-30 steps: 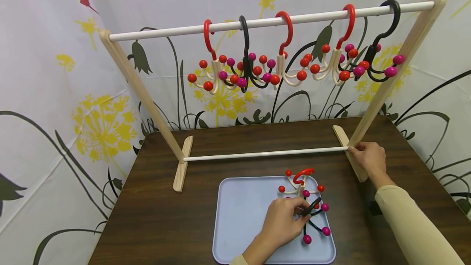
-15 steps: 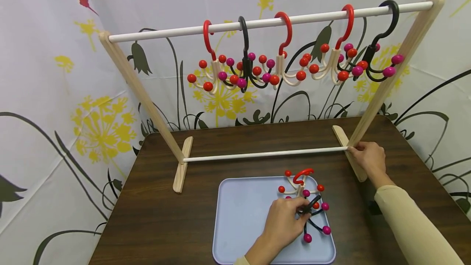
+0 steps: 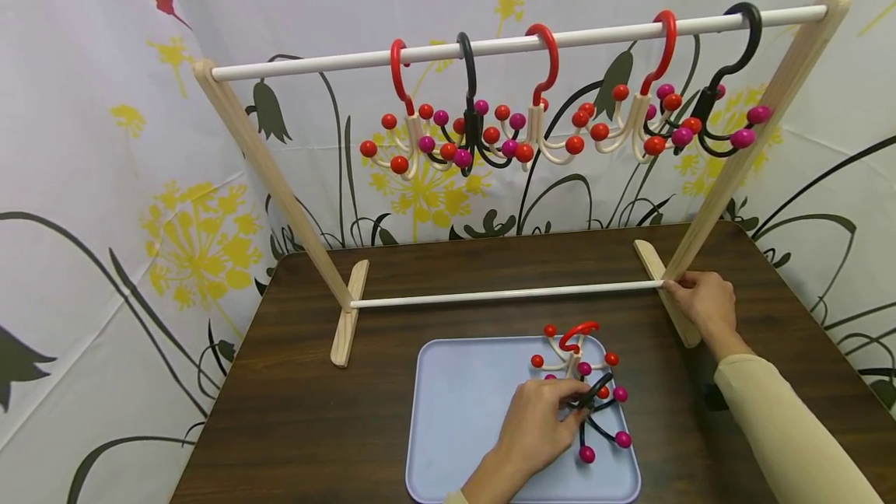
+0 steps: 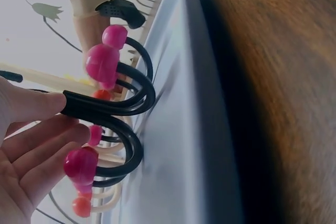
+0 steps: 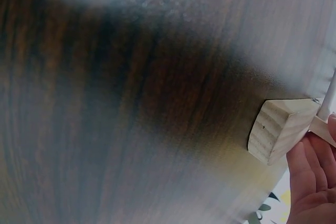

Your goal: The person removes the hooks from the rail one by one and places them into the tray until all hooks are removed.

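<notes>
We are seeing no shift: left hand pinching ball-tipped black hanger, right hand clamping fingers round wooden upright; work is pausing.

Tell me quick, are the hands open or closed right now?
Left hand: closed, holding the black hanger with pink balls.
Right hand: closed, holding the rack's wooden end frame near the bottom.

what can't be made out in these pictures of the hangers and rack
- Head view: the held black hanger's stem, mostly hidden by the left hand.
- Head view: some arms of the red-hooked hanger, behind the same hand and the black hanger.
- Right wrist view: part of the right hand at the rack, cut off by the right edge.
- Right wrist view: tabletop detail, blurred.
</notes>
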Demonstrator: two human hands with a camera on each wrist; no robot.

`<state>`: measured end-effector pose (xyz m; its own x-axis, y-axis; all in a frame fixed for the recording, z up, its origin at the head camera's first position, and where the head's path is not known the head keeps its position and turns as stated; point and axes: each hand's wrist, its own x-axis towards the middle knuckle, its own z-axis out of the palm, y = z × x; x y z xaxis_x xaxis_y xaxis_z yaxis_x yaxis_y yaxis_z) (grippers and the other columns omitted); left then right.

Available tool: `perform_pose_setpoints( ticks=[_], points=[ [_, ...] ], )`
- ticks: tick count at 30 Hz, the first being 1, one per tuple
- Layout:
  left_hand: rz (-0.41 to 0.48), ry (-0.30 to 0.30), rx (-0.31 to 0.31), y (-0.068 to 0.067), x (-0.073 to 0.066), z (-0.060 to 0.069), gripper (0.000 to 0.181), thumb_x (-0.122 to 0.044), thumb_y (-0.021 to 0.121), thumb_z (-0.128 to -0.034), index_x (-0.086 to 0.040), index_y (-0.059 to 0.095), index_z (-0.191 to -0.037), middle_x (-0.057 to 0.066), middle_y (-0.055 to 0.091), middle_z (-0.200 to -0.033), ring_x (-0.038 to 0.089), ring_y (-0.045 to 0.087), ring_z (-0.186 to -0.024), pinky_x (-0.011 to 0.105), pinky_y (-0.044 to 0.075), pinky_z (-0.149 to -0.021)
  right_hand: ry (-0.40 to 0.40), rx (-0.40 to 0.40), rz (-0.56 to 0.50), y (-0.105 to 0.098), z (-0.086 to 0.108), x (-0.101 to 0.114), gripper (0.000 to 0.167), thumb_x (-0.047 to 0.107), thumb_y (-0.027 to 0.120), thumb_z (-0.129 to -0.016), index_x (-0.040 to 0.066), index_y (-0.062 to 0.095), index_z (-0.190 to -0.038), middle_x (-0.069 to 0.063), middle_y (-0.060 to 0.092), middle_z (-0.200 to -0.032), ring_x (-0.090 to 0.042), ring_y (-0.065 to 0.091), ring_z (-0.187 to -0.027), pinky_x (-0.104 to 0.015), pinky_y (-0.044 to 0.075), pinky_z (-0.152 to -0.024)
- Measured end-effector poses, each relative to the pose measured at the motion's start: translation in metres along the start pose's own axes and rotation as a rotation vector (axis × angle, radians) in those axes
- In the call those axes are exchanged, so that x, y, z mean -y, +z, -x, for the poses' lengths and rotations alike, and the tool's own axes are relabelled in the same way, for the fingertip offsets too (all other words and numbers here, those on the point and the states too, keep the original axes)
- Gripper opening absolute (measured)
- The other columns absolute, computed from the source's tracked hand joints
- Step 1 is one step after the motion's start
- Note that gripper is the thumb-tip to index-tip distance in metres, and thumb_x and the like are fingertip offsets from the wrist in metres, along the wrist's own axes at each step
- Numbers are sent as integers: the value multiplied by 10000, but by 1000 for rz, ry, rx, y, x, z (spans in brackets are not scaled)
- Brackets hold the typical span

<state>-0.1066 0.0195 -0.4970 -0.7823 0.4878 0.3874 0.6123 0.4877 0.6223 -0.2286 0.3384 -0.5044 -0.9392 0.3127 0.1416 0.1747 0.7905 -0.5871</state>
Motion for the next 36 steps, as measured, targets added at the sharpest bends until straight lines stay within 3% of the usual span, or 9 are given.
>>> perform_pose_setpoints(
  ticks=[6, 10, 14, 19, 22, 25, 28, 30, 36],
  points=[
    [52, 5, -16, -13, 0, 2, 250, -46, 786, -806, -149, 756, -1031, -82, 733, -966, -70, 643, -868, 80, 487, -746, 6, 0, -5, -1, 0, 0, 368, 289, 683, -925, -59, 714, -1038, -213, 709, -914, -376, 605, -831, -397, 456, -586],
    [143, 13, -93, -32, 3, -1, 208, -15, 733, -849, -104, 746, -1036, -30, 735, -982, -61, 645, -886, 104, 508, -753, 13, 6, -3, -1, 0, 1, 370, 304, 681, -926, -47, 717, -1037, -205, 708, -901, -386, 605, -839, -430, 465, -601],
    [202, 16, -276, -68, 8, -11, 197, -11, 709, -867, -86, 740, -1046, 1, 736, -986, 25, 675, -877, 175, 547, -753, 10, 8, -1, -2, 0, 1, 367, 306, 679, -927, -44, 719, -1027, -197, 708, -885, -388, 606, -834, -431, 464, -595],
    [277, 110, -628, -133, 8, -33, 178, 42, 679, -875, -4, 717, -1043, 104, 725, -969, 222, 705, -830, 286, 586, -713, -6, 3, 3, -2, 0, 1, 357, 298, 682, -925, -47, 722, -1010, -195, 708, -877, -378, 603, -821, -406, 456, -578],
    [284, 170, -797, -172, -2, -45, 164, 73, 663, -871, 33, 705, -1024, 126, 709, -963, 268, 692, -843, 316, 589, -718, -12, 8, 2, -1, -1, 0, 357, 293, 681, -926, -51, 721, -1012, -195, 708, -879, -375, 601, -822, -390, 453, -574],
    [223, 224, -894, -211, -20, -59, 159, 118, 635, -859, 89, 686, -1006, 167, 694, -967, 294, 673, -892, 336, 588, -744, -6, 18, -5, -1, -1, 1, 364, 293, 674, -930, -56, 717, -1026, -196, 711, -889, -368, 604, -829, -365, 455, -565],
    [151, 246, -933, -245, -39, -75, 171, 148, 603, -853, 143, 661, -1014, 225, 686, -987, 320, 662, -923, 337, 585, -765, -2, 21, -11, -1, 0, 2, 346, 277, 669, -932, -56, 719, -1015, -185, 714, -870, -348, 603, -808, -329, 446, -544],
    [123, 217, -929, -262, -45, -87, 182, 131, 595, -860, 147, 656, -1030, 241, 684, -995, 320, 665, -919, 331, 584, -773, -5, 23, -12, -2, 0, 2, 325, 262, 669, -932, -54, 720, -993, -175, 710, -841, -339, 596, -786, -323, 439, -535],
    [95, 55, -789, -288, -25, -123, 273, -70, 642, -912, 1, 686, -1172, 117, 713, -1060, 174, 691, -916, 270, 569, -799, -3, -8, -7, 0, 0, 8, 262, 203, 681, -915, -56, 709, -953, -193, 697, -839, -393, 596, -825, -433, 453, -595]
  ],
)
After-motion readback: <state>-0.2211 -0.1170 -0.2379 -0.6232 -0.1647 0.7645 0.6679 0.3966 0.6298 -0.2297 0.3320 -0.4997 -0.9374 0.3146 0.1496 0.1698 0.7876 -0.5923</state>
